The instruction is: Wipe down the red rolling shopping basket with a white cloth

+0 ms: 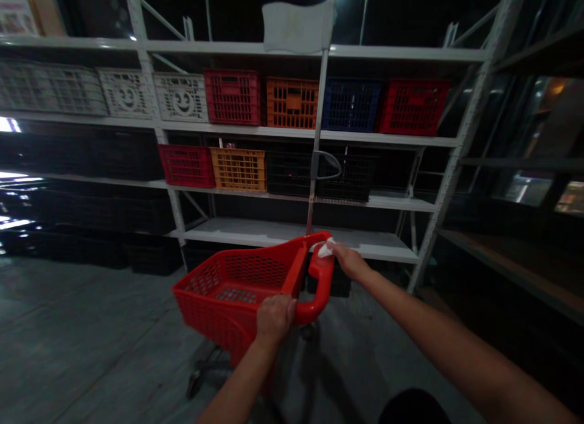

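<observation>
A red plastic shopping cart (pixel 201 305) stands on the floor in front of me, its perforated basket pointing to the left. My left hand (pixel 275 317) is closed over the cart's near rim, beside the curved handle (pixel 323 284). With my right hand (pixel 349 260) I pinch a small white cloth or tissue (pixel 325 249), pressed against the top of that handle. A thin pole with a grey loop grip (pixel 327 165) and a white sign board (pixel 296 27) rises behind the handle; its lower end is hidden by the cart.
White metal shelving (pixel 292 132) spans the background, holding white, red, orange, blue and black crates, such as an orange crate (pixel 292 104). Dark shelves (pixel 520 272) stand close on the right. Black crates (pixel 152 253) line the floor at the back left. Cart wheels (pixel 194 384) rest on grey floor.
</observation>
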Demonstrator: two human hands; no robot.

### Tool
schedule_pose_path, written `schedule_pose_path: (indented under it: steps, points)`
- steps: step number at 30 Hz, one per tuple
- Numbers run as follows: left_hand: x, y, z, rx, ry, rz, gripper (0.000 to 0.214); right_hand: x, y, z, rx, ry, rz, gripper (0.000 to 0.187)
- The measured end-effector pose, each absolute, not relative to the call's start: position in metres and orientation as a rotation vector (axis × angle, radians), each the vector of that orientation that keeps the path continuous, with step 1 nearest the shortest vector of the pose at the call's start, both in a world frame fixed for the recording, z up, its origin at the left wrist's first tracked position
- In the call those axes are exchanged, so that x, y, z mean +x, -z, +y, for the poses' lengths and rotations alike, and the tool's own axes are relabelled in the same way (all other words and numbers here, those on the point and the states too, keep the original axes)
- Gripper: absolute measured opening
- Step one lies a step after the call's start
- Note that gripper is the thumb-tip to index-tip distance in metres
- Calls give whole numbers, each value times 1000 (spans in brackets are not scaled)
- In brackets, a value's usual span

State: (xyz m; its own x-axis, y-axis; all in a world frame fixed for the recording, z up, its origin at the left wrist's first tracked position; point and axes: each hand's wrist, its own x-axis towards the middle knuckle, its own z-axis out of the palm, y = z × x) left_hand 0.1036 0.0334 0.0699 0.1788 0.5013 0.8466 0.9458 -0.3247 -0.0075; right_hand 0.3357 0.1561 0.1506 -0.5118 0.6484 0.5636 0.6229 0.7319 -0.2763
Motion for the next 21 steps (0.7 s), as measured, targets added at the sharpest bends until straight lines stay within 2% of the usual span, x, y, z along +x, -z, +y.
schedule_pose_path:
  steps: [3,11,14,21]
  points:
    - [99,-69,33,-1888,1069,-1318,43,316,-155,162,-1066,-102,-2189,41]
    - [88,-67,23,-1977,1143,-1305,39,304,-142,86,-632,-21,-2708,47]
    - [88,-69,18,-2009,1168,-1313,39,306,-152,109,-730,-61,-2665,47]
    - [90,-68,15,-2040,1175,-1379,40,279,-175,199,-1247,-272,-2699,25]
